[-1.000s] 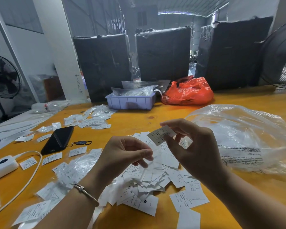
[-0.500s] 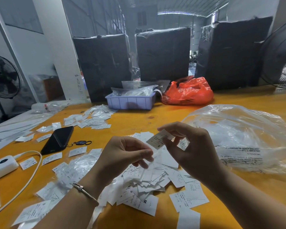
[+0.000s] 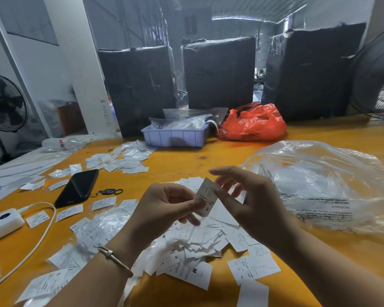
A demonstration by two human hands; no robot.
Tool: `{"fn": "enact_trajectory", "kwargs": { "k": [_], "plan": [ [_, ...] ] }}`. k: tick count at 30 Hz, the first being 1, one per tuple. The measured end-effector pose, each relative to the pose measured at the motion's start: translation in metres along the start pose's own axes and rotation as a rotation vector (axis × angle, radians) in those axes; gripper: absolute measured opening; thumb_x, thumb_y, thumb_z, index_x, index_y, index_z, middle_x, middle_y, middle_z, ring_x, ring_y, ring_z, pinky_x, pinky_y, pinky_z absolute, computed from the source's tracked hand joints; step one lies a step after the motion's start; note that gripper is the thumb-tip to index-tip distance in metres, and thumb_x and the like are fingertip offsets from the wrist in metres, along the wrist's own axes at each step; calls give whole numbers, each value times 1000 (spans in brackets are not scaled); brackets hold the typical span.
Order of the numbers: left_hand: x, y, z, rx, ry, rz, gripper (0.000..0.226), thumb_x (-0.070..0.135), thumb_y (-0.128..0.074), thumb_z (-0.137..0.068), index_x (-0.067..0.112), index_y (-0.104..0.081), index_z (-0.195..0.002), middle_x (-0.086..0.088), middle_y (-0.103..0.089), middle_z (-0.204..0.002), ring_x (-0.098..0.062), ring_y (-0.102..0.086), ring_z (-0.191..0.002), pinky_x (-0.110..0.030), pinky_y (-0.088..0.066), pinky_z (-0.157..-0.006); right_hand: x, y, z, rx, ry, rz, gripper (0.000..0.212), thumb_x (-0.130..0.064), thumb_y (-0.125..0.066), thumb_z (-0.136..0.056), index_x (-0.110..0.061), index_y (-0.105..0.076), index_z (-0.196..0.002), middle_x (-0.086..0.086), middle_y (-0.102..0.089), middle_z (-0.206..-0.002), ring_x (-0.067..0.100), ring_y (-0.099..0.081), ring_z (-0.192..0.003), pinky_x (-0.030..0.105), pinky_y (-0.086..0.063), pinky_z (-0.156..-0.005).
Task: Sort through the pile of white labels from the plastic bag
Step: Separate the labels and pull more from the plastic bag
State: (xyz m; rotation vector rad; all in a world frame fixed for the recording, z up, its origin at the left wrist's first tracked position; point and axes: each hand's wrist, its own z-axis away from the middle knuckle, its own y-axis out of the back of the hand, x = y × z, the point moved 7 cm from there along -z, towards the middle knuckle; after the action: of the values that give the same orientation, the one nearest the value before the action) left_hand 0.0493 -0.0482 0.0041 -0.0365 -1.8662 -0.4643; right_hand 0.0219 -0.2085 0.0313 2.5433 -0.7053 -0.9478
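Label point(image 3: 205, 197) position: held above the pile of white labels point(image 3: 200, 238) on the counter point(image 3: 220, 158), between my two hands, long axis near upright with the "S" end lowest. My left hand point(image 3: 164, 207) pinches its lower left edge. My right hand point(image 3: 251, 200) pinches the right edge, other fingers spread. Both hands sit equally near; the plastic bag point(image 3: 324, 185) lies to my right.

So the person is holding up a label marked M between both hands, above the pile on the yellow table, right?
Not quite. The head view shows the letter S printed on the held label, not M. The rest holds: the left hand and right hand both pinch it above the pile of white labels on the yellow table. An M label lies lower in the pile.
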Motion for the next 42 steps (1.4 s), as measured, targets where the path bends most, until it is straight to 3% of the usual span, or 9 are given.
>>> {"fn": "enact_trajectory", "kwargs": {
  "k": [6, 14, 16, 21, 26, 30, 36, 40, 42],
  "plan": [
    [-2, 0, -1, 16, -9, -16, 21, 29, -77, -70, 11, -78, -82, -9, -76, -78, -17, -71, -65, -19, -49, -52, -5, -6, 2, -73, 31, 3, 21, -5, -68, -84, -16, -75, -101, -6, -72, -90, 8, -63, -77, 28, -53, -64],
    [-4, 4, -1, 37, -7, -39, 26, 33, -76, -67, 11, -78, -80, -9, -76, -79, -18, -69, -72, -23, -51, -59, 7, -19, 2, -244, -58, -157, 16, -18, -68, -87, -23, -75, -100, -15, -67, -93, 4, -61, -87, 25, -52, -67],
    [-6, 5, -2, 42, 18, -28, 25, 32, -77, -67, 12, -78, -82, -8, -76, -80, -15, -71, -74, -20, -53, -62, 12, -15, 1, -197, -63, -98, 18, -19, -68, -86, -22, -73, -103, -15, -67, -94, 3, -62, -84, 28, -54, -67],
    [-10, 18, -5, 61, 92, -121, 11, 13, -75, -82, 23, -78, -81, -2, -76, -83, -8, -69, -78, -16, -52, -66, 28, 22, -6, 163, -85, 187, 11, -8, -69, -81, -13, -75, -89, -4, -72, -80, 9, -62, -64, 34, -54, -59],
    [-20, 54, -5, 246, 246, -172, 19, 5, -65, -85, 16, -71, -71, -2, -71, -71, -18, -62, -71, -28, -43, -64, 56, 45, -7, 283, -225, 442, 12, -5, -63, -78, -10, -74, -79, 5, -72, -73, 26, -64, -66, 41, -51, -72],
    [-34, 86, -3, 386, 399, -368, 25, 6, -61, -85, 11, -66, -61, -5, -56, -59, -20, -47, -57, -24, -37, -55, 80, 52, -7, 216, -383, 637, 16, -10, -58, -81, -13, -72, -88, 5, -71, -87, 28, -61, -88, 37, -31, -83],
    [-51, 106, 5, 338, 619, -744, 24, 16, -65, -79, 14, -73, -56, -1, -66, -70, -24, -57, -66, -28, -41, -59, 111, 56, 0, -95, -666, 902, 36, -21, -58, -81, -16, -60, -117, 8, -54, -117, 29, -44, -113, 39, -29, -87],
    [-45, 105, 6, 308, 609, -903, 17, 14, -61, -80, 21, -74, -70, 5, -68, -75, -19, -62, -71, -26, -48, -58, 122, 53, 5, -228, -749, 963, 25, -21, -53, -86, -15, -58, -110, 8, -47, -111, 29, -41, -112, 40, -31, -90],
    [-42, 98, 5, 300, 573, -912, 19, 14, -58, -81, 28, -70, -78, 7, -67, -88, -18, -61, -85, -33, -56, -73, 125, 52, 7, -244, -751, 970, 22, -12, -50, -85, -14, -60, -105, 7, -47, -105, 29, -43, -110, 39, -31, -89]
  ]
}}
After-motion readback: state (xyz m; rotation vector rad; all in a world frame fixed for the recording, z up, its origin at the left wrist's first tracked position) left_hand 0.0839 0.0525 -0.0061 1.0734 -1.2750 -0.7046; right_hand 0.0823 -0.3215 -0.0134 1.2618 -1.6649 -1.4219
